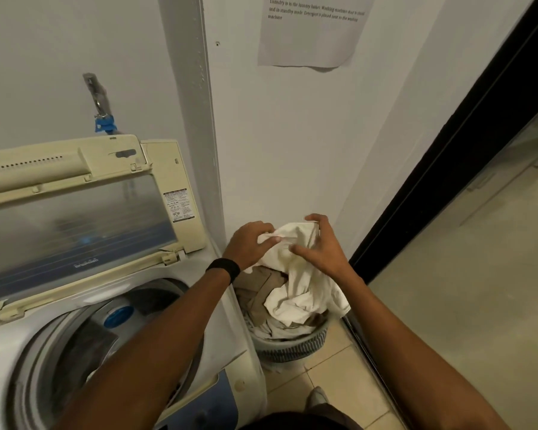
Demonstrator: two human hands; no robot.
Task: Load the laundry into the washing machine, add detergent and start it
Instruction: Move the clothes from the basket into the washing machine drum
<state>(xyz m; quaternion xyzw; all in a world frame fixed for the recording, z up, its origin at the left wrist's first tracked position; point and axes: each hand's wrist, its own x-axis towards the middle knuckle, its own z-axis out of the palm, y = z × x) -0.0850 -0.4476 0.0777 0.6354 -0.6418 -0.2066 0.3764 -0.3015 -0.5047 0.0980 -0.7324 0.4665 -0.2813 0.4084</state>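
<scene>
Our left hand (pixel 251 243) and right hand (pixel 325 245) both clutch a white garment (pixel 298 274) that hangs half out of the laundry basket (pixel 292 350) beside the washing machine (pixel 230 330). We judge loading is the step in hand, and the next move calls for carrying the garment left into the open drum (pixel 84 346). The wall notice (pixel 311 32) reads roughly "Laundry is in the laundry basket… Detergent is placed next to the washing machine"; the lid sticker (pixel 179 206) is too small to read.

Washing machine (pixel 230 333): cut off by your view's left and bottom edges; drum (pixel 75 342) partly hidden behind your left forearm (pixel 156 342). Lid label (pixel 178 206): print too small to read. Wall notice (pixel 308 38): top cut off by the upper edge. Laundry basket (pixel 289 347): far rim hidden under the white garment (pixel 302 274) you hold.
</scene>
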